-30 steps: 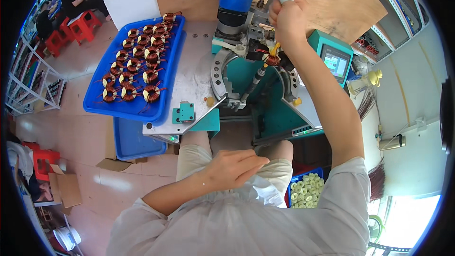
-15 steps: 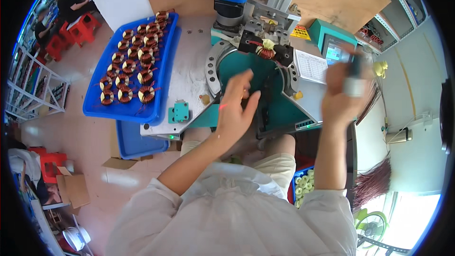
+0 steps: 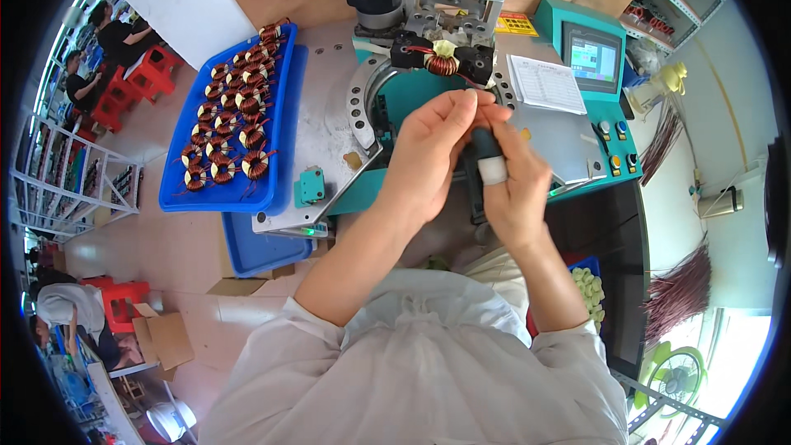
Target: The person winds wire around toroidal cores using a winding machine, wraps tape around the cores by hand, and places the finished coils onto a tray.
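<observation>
My left hand (image 3: 424, 152) and my right hand (image 3: 519, 177) meet just in front of the machine, their fingertips pinched together. Whatever they pinch is too small or hidden to make out. A dark cover (image 3: 484, 144) with a white band (image 3: 493, 170) lies along the thumb side of my right hand. Beyond the fingertips, a toroidal coil (image 3: 442, 59) wound with copper-red wire is held between the black clamp blocks (image 3: 475, 64) of the winding machine. A red lead runs from the coil toward my fingers.
On the left, a blue tray (image 3: 227, 202) holds several wound coils. A teal control box (image 3: 591, 53) with a screen and buttons stands right, beside a paper sheet (image 3: 545, 84). Bundles of dark red wire (image 3: 676, 292) hang farther right. People sit on red stools (image 3: 152, 70) at far left.
My right hand has swung left from beside the control box to meet my left hand. My left fingers have closed and moved up and right. The whole view has shifted slightly.
</observation>
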A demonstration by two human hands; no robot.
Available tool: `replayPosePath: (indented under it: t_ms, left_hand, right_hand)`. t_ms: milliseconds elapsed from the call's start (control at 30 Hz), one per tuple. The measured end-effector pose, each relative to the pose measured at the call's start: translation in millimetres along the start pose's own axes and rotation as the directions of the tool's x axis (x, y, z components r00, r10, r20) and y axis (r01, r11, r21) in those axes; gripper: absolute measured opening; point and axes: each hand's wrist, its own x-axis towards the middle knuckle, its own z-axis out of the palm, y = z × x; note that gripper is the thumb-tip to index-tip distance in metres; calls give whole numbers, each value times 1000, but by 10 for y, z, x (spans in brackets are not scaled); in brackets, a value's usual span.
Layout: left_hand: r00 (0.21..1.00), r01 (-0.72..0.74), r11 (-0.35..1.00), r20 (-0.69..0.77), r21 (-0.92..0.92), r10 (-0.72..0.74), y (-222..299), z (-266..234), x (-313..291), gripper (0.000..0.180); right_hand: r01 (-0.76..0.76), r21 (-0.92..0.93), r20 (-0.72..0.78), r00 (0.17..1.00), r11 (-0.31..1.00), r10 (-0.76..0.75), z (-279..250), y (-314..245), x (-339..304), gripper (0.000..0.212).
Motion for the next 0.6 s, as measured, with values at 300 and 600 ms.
replayPosePath:
  t_ms: [300, 600]
  left_hand:
    - [983, -170, 932, -15, 321, 185, -38, -288, -389, 21]
    - [696, -393, 292, 74, 872, 714, -336, -472, 152, 29]
  right_hand:
    - [371, -557, 217, 929, 743, -301, -84, 95, 1346, 12]
    - [462, -521, 222, 885, 718, -409, -298, -32, 1026, 29]
